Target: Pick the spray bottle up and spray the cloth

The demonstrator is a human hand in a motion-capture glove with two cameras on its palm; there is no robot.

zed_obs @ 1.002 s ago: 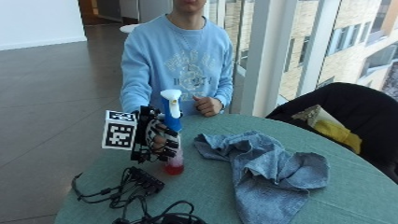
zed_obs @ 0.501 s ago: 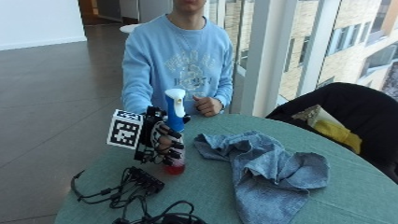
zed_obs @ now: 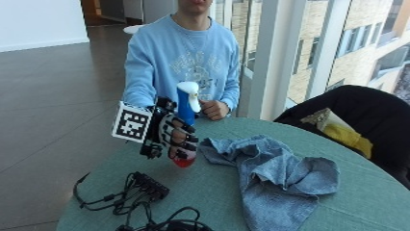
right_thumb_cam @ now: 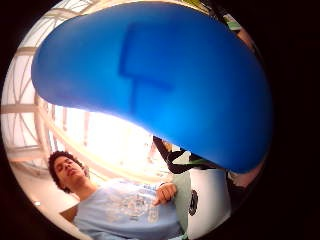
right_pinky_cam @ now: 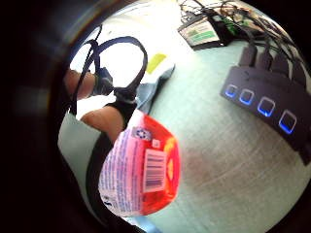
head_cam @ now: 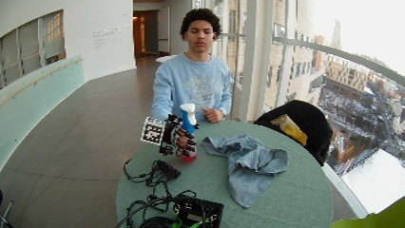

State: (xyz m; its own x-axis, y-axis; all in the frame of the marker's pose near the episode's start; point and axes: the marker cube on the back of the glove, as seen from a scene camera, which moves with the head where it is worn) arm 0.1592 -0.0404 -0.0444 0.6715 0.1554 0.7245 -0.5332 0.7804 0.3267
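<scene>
Since a sec ago the spray bottle (zed_obs: pixel 184 126) has come up off the green table (zed_obs: pixel 359 192): it stood on the surface then, and now its red base hangs clear above it, w/ the white trigger head up near chest height of the person in the blue sweatshirt. The gloved right hand (zed_obs: pixel 176 137) has its fingers wrapped round the bottle's body, below the blue neck, holding it upright. The little-finger palm view confirms the lift: the bottle's red bottom w/ barcode label shows table beneath it and a black multi-port hub (right_pinky_cam: pixel 272 104) lying off to one side. So pick-up looks done; spraying isn't. The nozzle seems to point roughly toward the blue-grey cloth (zed_obs: pixel 275 175), which lies crumpled on the table just beside the bottle, but the head is too small here to be sure of its aim. Prob. next: shift a finger up to the trigger, as none appears on it yet, then tilt toward the cloth. The bare left hand (zed_obs: pixel 214 109) rests at the table's far edge, not involved.
</scene>
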